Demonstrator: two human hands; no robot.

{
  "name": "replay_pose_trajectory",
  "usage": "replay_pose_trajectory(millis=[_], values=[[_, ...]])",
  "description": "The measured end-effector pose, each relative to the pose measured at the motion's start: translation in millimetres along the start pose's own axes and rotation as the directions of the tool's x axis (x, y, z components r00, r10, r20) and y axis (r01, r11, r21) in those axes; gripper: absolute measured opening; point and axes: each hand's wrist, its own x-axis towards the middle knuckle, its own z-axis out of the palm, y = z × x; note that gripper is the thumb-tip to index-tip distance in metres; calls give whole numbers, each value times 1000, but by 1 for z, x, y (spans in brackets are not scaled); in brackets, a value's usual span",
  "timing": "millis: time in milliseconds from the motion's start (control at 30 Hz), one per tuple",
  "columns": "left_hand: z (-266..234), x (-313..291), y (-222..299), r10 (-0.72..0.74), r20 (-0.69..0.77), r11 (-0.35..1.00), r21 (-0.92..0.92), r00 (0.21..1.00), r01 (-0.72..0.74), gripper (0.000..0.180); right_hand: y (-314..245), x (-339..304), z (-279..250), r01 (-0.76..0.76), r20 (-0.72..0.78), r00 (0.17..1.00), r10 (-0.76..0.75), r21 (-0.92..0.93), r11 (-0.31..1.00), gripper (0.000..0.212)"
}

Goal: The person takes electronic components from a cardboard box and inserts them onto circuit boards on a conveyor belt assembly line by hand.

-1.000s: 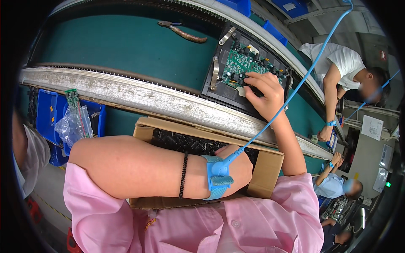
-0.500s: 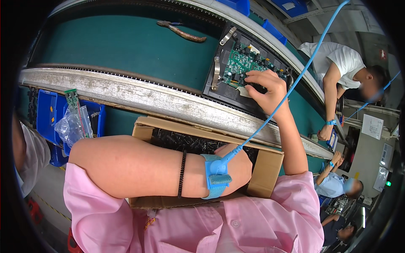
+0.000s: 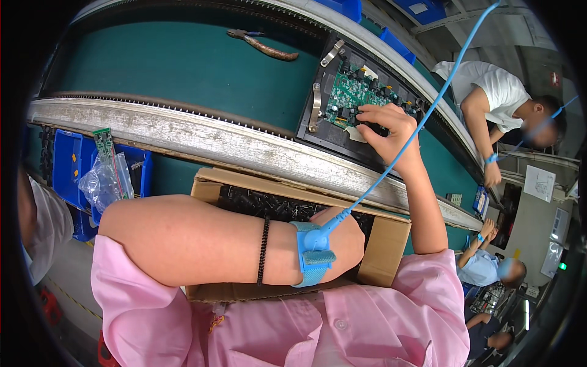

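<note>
Reaching over the green populated circuit board (image 3: 351,93) in its black rectangular tray (image 3: 336,138), your right hand (image 3: 394,131) curls, any grip unclear. Your left hand (image 3: 346,243) (fingers mostly hidden) dips into the brown cardboard box (image 3: 385,255) of small black components (image 3: 260,204); can't tell if grasping.

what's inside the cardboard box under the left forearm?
Loose black parts, some with metal leads, plus part of the left hand. That hand and the left forearm cover much of the cardboard box; its bottom can't be seen.
</note>
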Motion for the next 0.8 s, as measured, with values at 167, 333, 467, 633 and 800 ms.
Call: replay_pose_trajectory(millis=[167, 333, 467, 633, 800], values=[[-4, 1, -3, 32, 11, 999, -5, 999, -32, 8, 1, -1, -1, -26, 3, 1000, 26, 4, 1000, 20], [-6, -2, -5, 59, -18, 998, -20, 998, -60, 9, -1, -1, -5, -72, 31, 997, 72, 9, 997, 21], [-8, -3, -5, 60, -25, 998, -21, 998, -61, 9, 0, -1, -7, -96, 54, 994, 95, 15, 995, 22], [-9, -4, -5, 58, -15, 998, -20, 998, -59, 9, 2, 0, -9, -122, 81, 990, 119, 24, 992, 22], [-8, -5, -6, 54, -15, 998, -30, 998, -55, 10, 1, -1, -6, -119, 61, 991, 118, 15, 993, 19]])
